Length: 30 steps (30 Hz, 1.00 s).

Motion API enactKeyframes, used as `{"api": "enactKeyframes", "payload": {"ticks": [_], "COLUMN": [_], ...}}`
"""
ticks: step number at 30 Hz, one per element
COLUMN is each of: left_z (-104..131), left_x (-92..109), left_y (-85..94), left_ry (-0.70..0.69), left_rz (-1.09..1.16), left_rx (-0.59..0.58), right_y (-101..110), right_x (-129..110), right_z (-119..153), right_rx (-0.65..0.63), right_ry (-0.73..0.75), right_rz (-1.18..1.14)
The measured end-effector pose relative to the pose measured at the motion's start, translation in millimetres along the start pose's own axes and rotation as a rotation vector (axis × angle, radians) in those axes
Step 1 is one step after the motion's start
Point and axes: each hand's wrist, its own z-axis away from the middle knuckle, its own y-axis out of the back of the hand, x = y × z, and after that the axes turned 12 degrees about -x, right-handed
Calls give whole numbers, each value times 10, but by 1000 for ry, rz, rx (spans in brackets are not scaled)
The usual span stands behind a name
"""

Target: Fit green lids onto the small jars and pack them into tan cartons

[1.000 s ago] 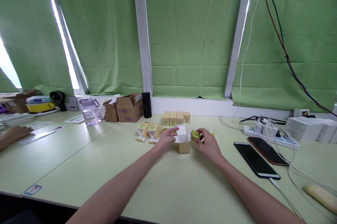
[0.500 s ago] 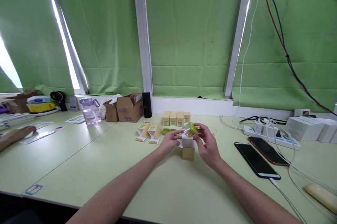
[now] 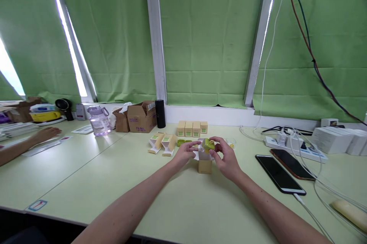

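In front of me stands a small cardboard box (image 3: pixel 205 167), upright, its white-lined top raised. Right over its mouth is a small rounded green case (image 3: pixel 208 144) with a pale cord loop and what looks like a clear cover. My right hand (image 3: pixel 225 156) pinches the case from the right, thumb below and fingers above. My left hand (image 3: pixel 183 156) is at the box's left side, thumb by a white flap and fingertips reaching to the case. Its fingers are partly closed around the box's upper edge. How deep the case sits is hidden.
Behind stand several closed small boxes (image 3: pixel 192 128); two open ones (image 3: pixel 169 144) lie left. Green pieces (image 3: pixel 183 143) and a clear plastic piece (image 3: pixel 231 143) lie near. Phones (image 3: pixel 279 173), a power strip (image 3: pixel 295 149) and cables are right. Another person's hand (image 3: pixel 47 134) is far left.
My right hand has lowered slightly and turned the green case, bringing it closer over the box's mouth. My left hand stays almost still. The other person's hand has moved right.
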Motion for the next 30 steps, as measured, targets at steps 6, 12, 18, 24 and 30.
{"api": "enactKeyframes", "payload": {"ticks": [6, 12, 18, 24, 30], "left_z": [-10, 10, 17, 13, 19], "left_x": [-21, 9, -7, 11, 16], "left_y": [15, 5, 12, 7, -10], "left_ry": [-17, -13, -8, 2, 8], "left_rz": [6, 6, 23, 22, 13], "left_rx": [0, 21, 4, -5, 20], "right_y": [3, 13, 0, 1, -6], "right_x": [44, 42, 23, -28, -83], "right_z": [-7, -6, 5, 25, 39], "right_rx": [-82, -112, -135, -197, -224], "right_ry": [-20, -16, -24, -47, -32], "right_rz": [-29, -55, -29, 73, 127]}}
